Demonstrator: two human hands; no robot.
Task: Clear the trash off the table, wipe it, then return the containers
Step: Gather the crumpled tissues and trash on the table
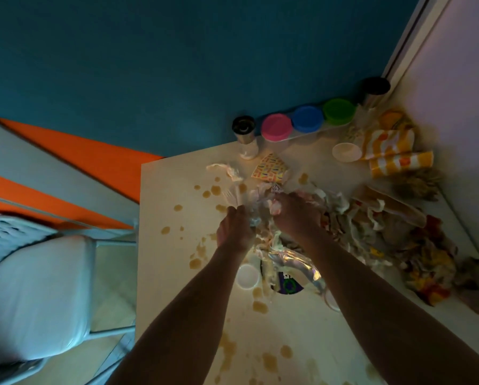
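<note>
A white table (177, 273) is covered with brown spill stains and a heap of crumpled napkins and wrappers (371, 232). My left hand (234, 232) is closed around white plastic forks (234, 195) and some crumpled paper. My right hand (295, 215) is closed on a wad of crumpled napkins (274, 207) in the middle of the pile. Three containers with pink (276, 127), blue (307, 118) and green (339, 111) lids stand in a row at the far edge against the wall.
A pepper grinder (245, 137) and a black-lidded jar (375, 88) flank the containers. Striped yellow paper cups (399, 161), a white lid (346, 152), a white cup (248, 276) and clear plastic wrap (293, 262) lie around. A chair (35, 287) stands left of the table.
</note>
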